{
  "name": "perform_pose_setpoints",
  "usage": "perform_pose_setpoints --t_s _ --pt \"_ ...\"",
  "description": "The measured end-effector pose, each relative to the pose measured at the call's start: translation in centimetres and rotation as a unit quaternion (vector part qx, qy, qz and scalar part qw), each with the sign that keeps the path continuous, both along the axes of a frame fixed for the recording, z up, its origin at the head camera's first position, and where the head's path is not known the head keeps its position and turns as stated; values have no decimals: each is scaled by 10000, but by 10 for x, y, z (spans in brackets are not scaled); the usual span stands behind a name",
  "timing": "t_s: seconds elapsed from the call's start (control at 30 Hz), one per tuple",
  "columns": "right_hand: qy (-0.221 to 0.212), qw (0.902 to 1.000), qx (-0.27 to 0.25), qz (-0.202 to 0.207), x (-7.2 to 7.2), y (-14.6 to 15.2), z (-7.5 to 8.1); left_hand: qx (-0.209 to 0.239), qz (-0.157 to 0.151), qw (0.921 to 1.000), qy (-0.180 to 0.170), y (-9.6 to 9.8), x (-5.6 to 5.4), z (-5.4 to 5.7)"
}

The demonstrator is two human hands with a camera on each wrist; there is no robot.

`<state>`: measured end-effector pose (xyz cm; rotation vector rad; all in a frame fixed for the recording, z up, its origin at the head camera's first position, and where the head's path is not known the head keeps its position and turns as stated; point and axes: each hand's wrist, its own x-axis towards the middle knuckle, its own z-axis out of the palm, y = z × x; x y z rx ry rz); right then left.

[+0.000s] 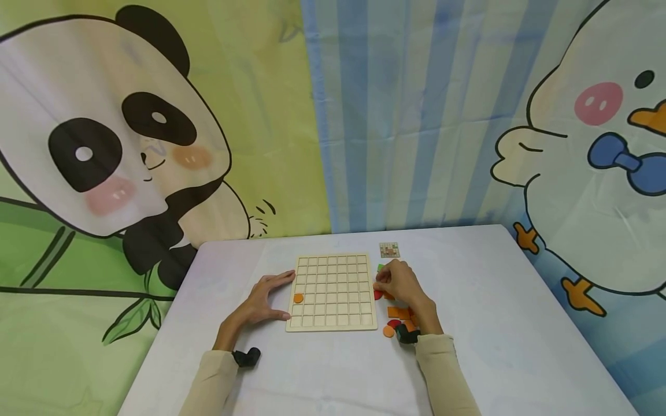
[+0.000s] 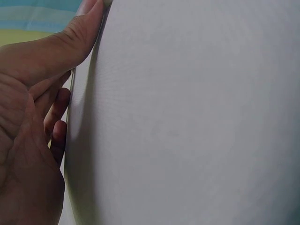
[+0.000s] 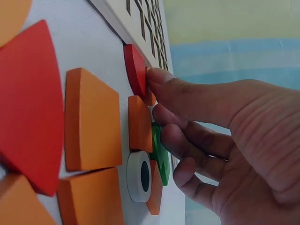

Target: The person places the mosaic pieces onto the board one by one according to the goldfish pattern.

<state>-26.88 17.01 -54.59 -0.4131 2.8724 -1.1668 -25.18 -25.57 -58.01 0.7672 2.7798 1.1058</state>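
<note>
A pale wooden grid board (image 1: 333, 293) lies on the table, with one round orange piece (image 1: 298, 298) near its left edge. My left hand (image 1: 258, 300) rests at the board's left side, thumb and fingers spread and touching the edge. Just beyond the right edge, my right hand (image 1: 399, 281) pinches a small orange piece (image 3: 150, 89) beside a red piece (image 3: 136, 70); the far side of the pinch is hidden. Below these fingers lie another orange block (image 3: 139, 123), a green piece (image 3: 161, 152) and a white ring-like piece with a dark centre (image 3: 139, 176).
More orange blocks (image 1: 398, 312), a red piece (image 1: 393, 323) and an orange disc (image 1: 388, 331) lie close to the right wrist. A small patterned card (image 1: 389, 250) is past the board's upper right corner. Printed curtains hang behind the white table (image 1: 499, 323).
</note>
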Motion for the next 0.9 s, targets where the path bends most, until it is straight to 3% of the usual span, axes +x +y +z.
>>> perform_pose_setpoints --t_s 0.9 --pt "-98 9999 114 -59 -3 -3 -3 -59 64 10000 14 0 0 -1"
